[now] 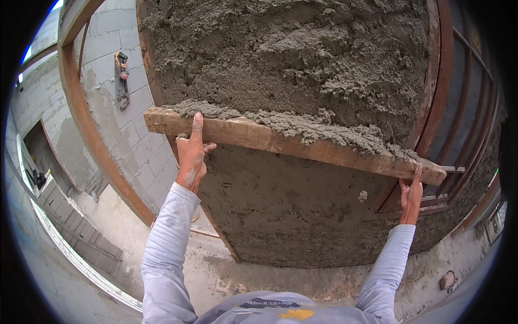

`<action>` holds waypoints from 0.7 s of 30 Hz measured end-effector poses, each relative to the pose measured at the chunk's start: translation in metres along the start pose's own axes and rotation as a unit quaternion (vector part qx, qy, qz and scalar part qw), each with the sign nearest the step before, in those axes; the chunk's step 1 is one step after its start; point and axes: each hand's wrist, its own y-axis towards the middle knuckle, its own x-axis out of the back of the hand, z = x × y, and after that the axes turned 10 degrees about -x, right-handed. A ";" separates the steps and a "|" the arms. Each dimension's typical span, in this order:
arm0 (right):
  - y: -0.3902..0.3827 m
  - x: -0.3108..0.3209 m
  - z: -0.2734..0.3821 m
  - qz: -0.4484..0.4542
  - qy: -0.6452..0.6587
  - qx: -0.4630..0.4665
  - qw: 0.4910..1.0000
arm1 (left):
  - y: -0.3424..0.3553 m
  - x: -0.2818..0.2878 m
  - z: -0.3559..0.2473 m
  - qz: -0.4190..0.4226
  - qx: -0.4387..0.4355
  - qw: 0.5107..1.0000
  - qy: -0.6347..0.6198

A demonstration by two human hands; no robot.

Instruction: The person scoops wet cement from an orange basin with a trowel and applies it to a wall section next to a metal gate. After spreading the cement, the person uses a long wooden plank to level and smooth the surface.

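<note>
A long wooden board (253, 135) lies across the wet mortar wall, its left end higher in the picture than its right. Loose grey mortar (324, 129) is heaped along its upper edge. My left hand (193, 154) grips the board near its left end, thumb up on the front face. Close to the right end, my right hand (411, 194) holds it from below with a finger or thumb against the face. Above the board the mortar (291, 48) is rough and lumpy; the mortar below it (280, 205) is flatter, with small pits.
Wooden strips (150, 59) edge the mortared wall. Left of it stand a brown wooden frame (89, 119) and a grey block wall (110, 38) with a tool (122, 81) hanging on it. Stacked blocks (81, 232) lie lower left. A brown barred window frame (458, 102) is at the right.
</note>
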 end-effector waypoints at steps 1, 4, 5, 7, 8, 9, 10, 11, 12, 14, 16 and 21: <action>0.001 0.011 -0.007 0.011 0.002 -0.007 1.000 | 0.003 0.002 -0.002 0.016 0.011 1.000 0.003; 0.004 -0.008 0.007 -0.010 -0.001 0.044 0.999 | 0.026 -0.005 -0.022 0.049 0.015 0.999 -0.002; 0.004 -0.030 0.021 0.020 -0.007 0.048 0.999 | 0.047 -0.007 -0.040 0.038 -0.007 0.999 -0.002; -0.001 -0.094 0.041 0.015 -0.007 0.066 0.998 | 0.103 0.001 -0.075 0.020 -0.037 0.999 0.028; -0.005 -0.122 0.047 0.015 0.005 0.071 0.997 | 0.134 0.015 -0.090 0.011 -0.032 0.998 0.044; -0.009 -0.143 0.060 0.005 0.012 0.087 0.996 | 0.147 0.015 -0.097 0.024 -0.040 0.998 0.041; -0.010 -0.136 0.065 0.006 0.004 0.083 0.997 | 0.168 0.022 -0.088 -0.001 -0.028 0.999 0.041; -0.010 -0.132 0.066 0.011 -0.002 0.076 0.997 | 0.160 0.019 -0.088 0.019 -0.030 0.999 0.033; -0.008 -0.131 0.067 0.017 -0.010 0.071 0.997 | 0.149 0.018 -0.085 0.037 -0.032 0.999 0.023; -0.005 -0.105 0.056 -0.019 -0.023 0.054 0.998 | 0.121 0.016 -0.059 0.043 0.008 0.999 0.016; 0.005 -0.059 0.044 -0.012 -0.032 0.043 0.998 | 0.087 0.010 -0.036 0.061 0.037 0.997 0.020; 0.024 0.002 0.034 0.025 -0.018 0.050 0.998 | 0.043 -0.018 -0.034 0.089 0.035 0.995 0.005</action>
